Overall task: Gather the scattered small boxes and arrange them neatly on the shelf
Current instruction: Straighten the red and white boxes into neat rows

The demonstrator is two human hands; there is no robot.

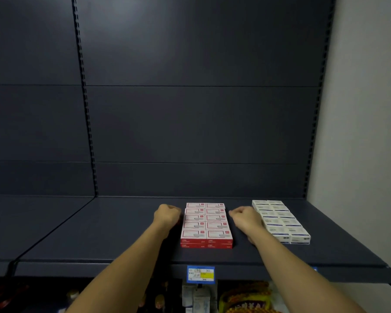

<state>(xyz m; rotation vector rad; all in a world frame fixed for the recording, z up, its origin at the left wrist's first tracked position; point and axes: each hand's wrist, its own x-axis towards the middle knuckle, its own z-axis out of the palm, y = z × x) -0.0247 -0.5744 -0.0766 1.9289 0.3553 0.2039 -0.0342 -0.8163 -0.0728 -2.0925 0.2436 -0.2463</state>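
Several red-and-white small boxes (206, 224) lie in a tidy two-column, two-layer block on the dark shelf (122, 233). My left hand (167, 214) sits just left of the block, fingers curled, its knuckles against the block's left side. My right hand (245, 216) is just right of the block, fingers curled, with a small gap to the boxes. Neither hand visibly holds anything. Several white boxes (280, 221) with blue print form a second neat block to the right, partly behind my right hand.
The shelf's back panel (201, 123) rises behind the boxes and a pale wall (359, 132) bounds the right. A blue and yellow price tag (201, 274) hangs on the shelf's front edge. Packaged goods (244, 297) show on the level below.
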